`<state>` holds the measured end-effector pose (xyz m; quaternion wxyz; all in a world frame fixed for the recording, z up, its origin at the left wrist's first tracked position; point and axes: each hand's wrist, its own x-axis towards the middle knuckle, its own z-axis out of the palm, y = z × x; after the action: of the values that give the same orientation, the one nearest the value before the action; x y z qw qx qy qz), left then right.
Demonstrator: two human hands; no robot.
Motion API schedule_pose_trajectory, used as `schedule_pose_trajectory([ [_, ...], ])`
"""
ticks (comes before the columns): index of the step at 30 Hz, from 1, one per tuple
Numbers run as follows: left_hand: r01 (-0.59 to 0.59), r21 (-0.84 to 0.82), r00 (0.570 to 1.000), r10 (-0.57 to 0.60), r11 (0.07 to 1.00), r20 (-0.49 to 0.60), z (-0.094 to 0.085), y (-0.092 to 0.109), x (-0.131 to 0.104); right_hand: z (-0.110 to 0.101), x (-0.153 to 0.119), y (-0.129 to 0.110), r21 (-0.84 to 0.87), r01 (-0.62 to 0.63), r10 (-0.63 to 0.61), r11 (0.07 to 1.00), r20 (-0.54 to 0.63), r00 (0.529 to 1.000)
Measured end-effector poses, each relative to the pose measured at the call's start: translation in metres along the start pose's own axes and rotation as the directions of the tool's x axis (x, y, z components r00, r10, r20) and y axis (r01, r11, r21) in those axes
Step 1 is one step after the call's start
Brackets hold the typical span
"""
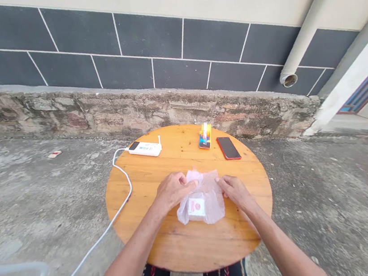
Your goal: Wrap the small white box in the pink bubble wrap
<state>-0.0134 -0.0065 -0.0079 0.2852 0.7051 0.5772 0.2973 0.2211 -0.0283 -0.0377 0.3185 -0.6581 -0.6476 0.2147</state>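
Observation:
A pale pink, see-through plastic wrap (214, 197) lies spread near the middle of the round wooden table (178, 252). On it, toward its front left part, sits a small white box (196, 207) with a red print on top. My left hand (174, 189) pinches the upper left part of the wrap between thumb and fingers. At the wrap's upper right edge, my right hand (233, 189) holds it with thumb and curled fingers. Neither hand touches the box.
A white power device (145, 149) with a cable (106, 229) is at the table's back left. A yellow tape dispenser (205, 136) and a red-edged phone (228, 148) lie at the back right. Behind the table runs a stone ledge (106, 114) below a tiled wall.

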Motion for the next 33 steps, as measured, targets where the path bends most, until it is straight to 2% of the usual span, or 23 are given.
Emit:
schedule_pose_trajectory([
  [4, -0.052, 0.037, 0.998, 0.050, 0.998, 0.035, -0.003, 0.003, -0.007, 0.006, -0.005, -0.001, 0.003, 0.007, -0.007, 1.000, -0.006, 1.000],
  [7, -0.043, 0.018, 0.999, 0.043, 0.999, 0.022, -0.004, -0.001, -0.009, 0.009, -0.008, -0.001, 0.000, 0.019, -0.019, 1.000, -0.018, 1.000],
  [16, 0.091, -0.197, 0.985, -0.118, 0.976, -0.129, -0.001, -0.045, -0.012, 0.008, -0.004, 0.003, 0.026, 0.019, -0.016, 0.999, -0.091, 0.996],
  [21, 0.056, -0.290, 0.976, -0.113, 0.955, -0.186, 0.005, -0.060, -0.011, 0.008, 0.004, 0.006, 0.070, 0.004, 0.006, 0.998, -0.139, 0.990],
  [26, 0.004, -0.356, 0.958, -0.106, 0.935, -0.268, 0.009, -0.069, -0.016, 0.005, -0.008, -0.005, 0.149, 0.033, -0.001, 0.988, -0.214, 0.977],
  [29, -0.072, -0.347, 0.945, -0.047, 0.935, -0.324, 0.009, -0.065, -0.025, 0.002, -0.020, -0.015, 0.180, 0.067, -0.029, 0.981, -0.206, 0.978],
  [31, -0.208, -0.264, 0.922, 0.099, 0.942, -0.375, 0.007, -0.060, -0.031, 0.002, -0.026, -0.019, 0.188, 0.075, -0.042, 0.979, -0.171, 0.984],
  [33, -0.389, -0.121, 0.863, 0.314, 0.913, -0.396, 0.005, -0.054, -0.036, 0.003, -0.029, -0.020, 0.181, 0.063, -0.037, 0.981, -0.146, 0.989],
])
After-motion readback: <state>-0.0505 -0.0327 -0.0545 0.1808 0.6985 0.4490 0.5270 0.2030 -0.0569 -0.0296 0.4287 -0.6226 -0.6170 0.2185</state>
